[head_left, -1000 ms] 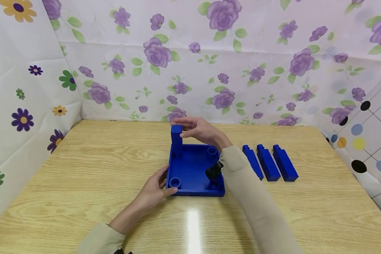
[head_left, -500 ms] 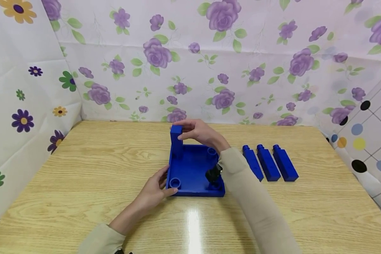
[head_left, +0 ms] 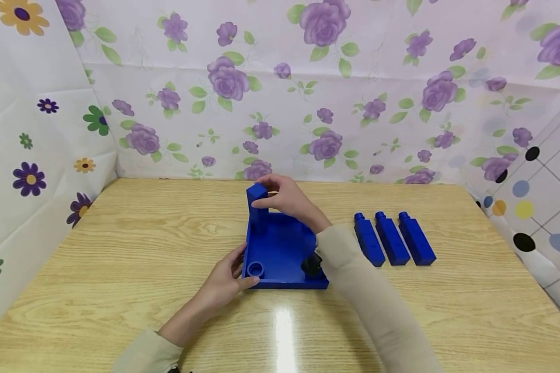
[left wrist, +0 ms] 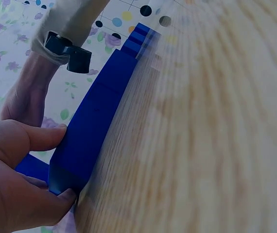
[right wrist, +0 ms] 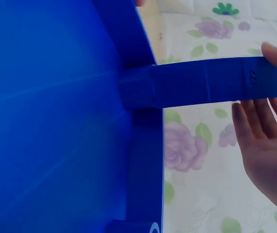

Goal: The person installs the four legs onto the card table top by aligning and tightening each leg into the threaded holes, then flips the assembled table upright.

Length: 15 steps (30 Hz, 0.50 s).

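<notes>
A blue square tabletop [head_left: 280,248] lies upside down on the table, raised rim and round corner sockets facing up. In its far left corner a square blue table leg [head_left: 259,217] stands upright. My right hand [head_left: 287,199] grips the leg near its top, thumb on the near side and fingers behind. In the right wrist view the leg [right wrist: 201,83] meets the corner socket at its narrow end. My left hand [head_left: 221,282] holds the tabletop's near left corner, thumb over the rim beside an open socket [head_left: 255,269]. My right forearm hides the right-hand sockets.
Three more blue legs [head_left: 392,241] with round threaded ends lie side by side to the right of the tabletop. The wooden table [head_left: 144,243] backs onto a flowered cloth wall [head_left: 280,119].
My right hand has closed its fingers around the top of the leg, and the leg has turned so a corner faces forward. My left hand keeps its hold on the tabletop.
</notes>
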Available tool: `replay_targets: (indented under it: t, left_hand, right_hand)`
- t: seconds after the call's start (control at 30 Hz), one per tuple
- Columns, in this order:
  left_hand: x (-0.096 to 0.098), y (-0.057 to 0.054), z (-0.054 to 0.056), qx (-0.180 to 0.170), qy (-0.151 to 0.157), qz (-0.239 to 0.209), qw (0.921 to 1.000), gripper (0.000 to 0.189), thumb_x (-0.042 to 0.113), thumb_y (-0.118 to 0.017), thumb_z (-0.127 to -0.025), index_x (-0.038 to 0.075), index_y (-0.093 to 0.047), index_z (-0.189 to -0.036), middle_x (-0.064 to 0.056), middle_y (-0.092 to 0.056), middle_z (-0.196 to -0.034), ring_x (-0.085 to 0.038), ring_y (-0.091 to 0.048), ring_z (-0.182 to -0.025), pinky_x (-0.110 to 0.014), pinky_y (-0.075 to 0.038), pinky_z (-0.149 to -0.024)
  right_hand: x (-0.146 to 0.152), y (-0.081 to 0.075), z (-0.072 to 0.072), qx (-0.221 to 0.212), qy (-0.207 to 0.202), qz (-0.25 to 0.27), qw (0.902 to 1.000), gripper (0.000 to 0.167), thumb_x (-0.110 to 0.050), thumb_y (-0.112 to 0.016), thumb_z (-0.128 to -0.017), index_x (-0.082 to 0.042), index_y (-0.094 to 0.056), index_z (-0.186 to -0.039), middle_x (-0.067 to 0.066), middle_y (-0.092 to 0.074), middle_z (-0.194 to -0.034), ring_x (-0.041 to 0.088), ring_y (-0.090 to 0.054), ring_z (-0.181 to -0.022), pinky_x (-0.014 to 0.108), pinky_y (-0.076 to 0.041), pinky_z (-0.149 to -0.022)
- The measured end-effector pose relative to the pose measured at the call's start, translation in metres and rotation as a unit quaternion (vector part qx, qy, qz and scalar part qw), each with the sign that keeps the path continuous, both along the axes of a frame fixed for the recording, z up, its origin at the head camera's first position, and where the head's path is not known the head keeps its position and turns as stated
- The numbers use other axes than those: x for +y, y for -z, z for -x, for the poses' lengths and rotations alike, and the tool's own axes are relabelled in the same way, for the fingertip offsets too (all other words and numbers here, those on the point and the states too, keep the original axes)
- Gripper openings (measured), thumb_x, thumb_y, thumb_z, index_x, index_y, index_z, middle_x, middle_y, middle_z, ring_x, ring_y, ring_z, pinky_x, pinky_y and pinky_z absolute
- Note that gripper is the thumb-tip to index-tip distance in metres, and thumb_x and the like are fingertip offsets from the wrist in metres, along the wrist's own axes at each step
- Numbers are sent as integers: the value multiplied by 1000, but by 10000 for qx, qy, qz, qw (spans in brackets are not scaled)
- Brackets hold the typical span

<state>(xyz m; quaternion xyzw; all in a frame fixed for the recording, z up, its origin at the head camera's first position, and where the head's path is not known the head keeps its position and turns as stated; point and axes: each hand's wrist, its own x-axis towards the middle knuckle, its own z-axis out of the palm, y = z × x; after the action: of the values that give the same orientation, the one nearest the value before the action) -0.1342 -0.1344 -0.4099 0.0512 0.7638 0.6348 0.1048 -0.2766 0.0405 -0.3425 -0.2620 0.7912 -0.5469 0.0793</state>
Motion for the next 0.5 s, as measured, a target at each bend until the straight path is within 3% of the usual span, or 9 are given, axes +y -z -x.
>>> replay_targets:
  t: [0.2,0.5]
  left_hand:
    - [0,0,0,-7,14,-9,10000,78,-11,-66,-85,-7,-22,-150,-29,-33,-147,-41,-34,-135,-42,-41,-104]
    - [0,0,0,38,58,-3,10000,78,-11,-66,-85,-8,-21,-150,-30,-33,-147,-41,-33,-135,-43,-39,-105]
  right_hand:
    - [-7,4,-6,395,723,-318,9961,47,-22,-82,-79,-4,-60,-117,9,-64,-109,21,-61,-101,34,-54,-87]
    - [-14,6,-13,603,1284,-467,9888,45,-26,-83,-78,-5,-57,-108,8,-64,-101,19,-63,-93,32,-56,-80]
